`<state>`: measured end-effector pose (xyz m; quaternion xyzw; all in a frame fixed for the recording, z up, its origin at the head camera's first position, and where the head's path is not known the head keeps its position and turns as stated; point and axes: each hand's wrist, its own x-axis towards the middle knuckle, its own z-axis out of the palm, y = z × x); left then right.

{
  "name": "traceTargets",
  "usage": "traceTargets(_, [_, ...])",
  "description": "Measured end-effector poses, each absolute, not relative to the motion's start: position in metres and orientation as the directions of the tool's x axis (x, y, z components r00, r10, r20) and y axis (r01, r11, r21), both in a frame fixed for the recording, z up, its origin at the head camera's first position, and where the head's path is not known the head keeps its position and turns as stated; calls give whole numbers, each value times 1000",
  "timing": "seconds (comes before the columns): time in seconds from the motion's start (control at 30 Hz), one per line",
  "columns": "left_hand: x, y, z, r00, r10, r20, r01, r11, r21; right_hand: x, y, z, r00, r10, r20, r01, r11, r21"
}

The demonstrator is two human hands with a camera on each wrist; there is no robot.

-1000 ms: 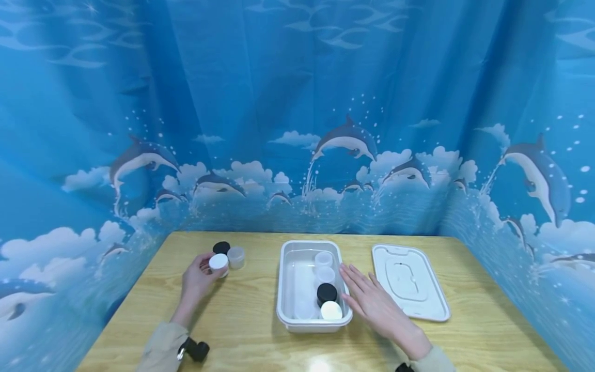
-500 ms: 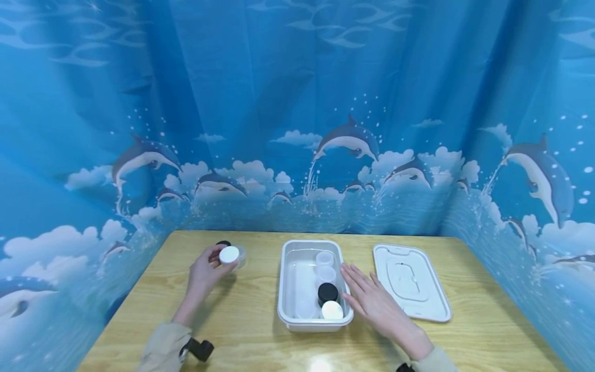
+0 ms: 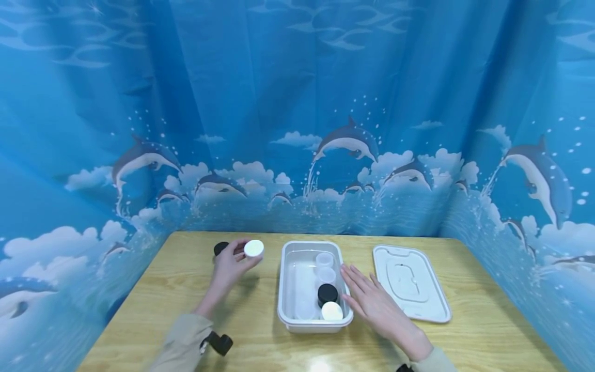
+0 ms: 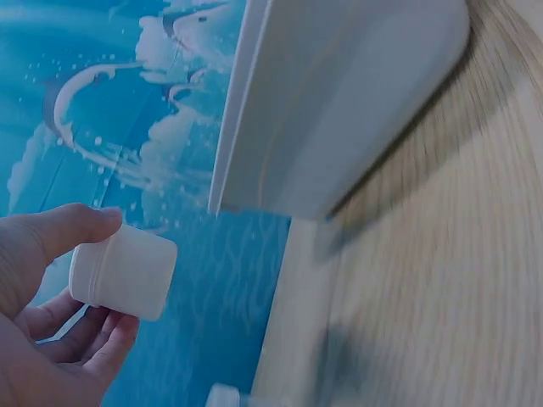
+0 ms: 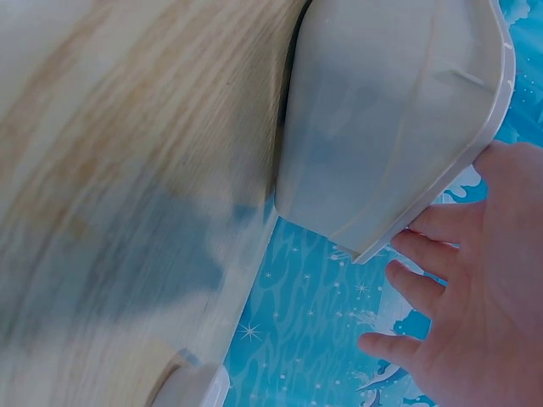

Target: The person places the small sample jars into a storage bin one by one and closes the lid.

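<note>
My left hand [image 3: 231, 265] holds a small jar with a white lid [image 3: 253, 248] between thumb and fingers, lifted above the table just left of the white tray [image 3: 284, 289]. The left wrist view shows the same white jar [image 4: 125, 271] pinched by that hand [image 4: 51, 331]. My right hand [image 3: 372, 302] lies flat with straight fingers against the tray's right rim; in the right wrist view its fingers [image 5: 441, 288] touch the tray's edge [image 5: 424, 212]. Inside the tray stand a black-lidded jar [image 3: 327, 293], a white-lidded jar [image 3: 332, 311] and two clear open jars [image 3: 324, 259].
A black-lidded jar [image 3: 220, 248] stands on the wooden table [image 3: 251, 336] behind my left hand. The tray's white lid [image 3: 410, 281] lies flat to the right. A blue dolphin curtain [image 3: 297, 129] closes off the back and both sides.
My left hand has lifted the white-lidded jar and carried it right, toward the tray, now hiding the clear jar behind it. The right hand stayed at the tray's rim.
</note>
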<state>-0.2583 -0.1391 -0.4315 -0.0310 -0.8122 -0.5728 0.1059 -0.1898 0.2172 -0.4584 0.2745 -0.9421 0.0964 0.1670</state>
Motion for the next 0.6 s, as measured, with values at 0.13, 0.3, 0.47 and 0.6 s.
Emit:
traceTargets(0.13, [-260,-123,-427,-966,-50,255,225,332,916,-190,216,-459,-796,-484,364,-549,831,-95])
traceTargets(0.3, [-261,-104,-423,-960,2,280,266,318,910,-190,216,-460,-795,-483,367,-547,832,-92])
traceTargets(0.47, [-259,-87,-421,-960,61,275,279,327,903,-190,216,-461,-794,-481,373,-546,833,-87])
traceTargets(0.6, [-258,-75,-424,-955,110,275,296,349,889,-190,217,-461,-794,-480,374,-546,833,-91])
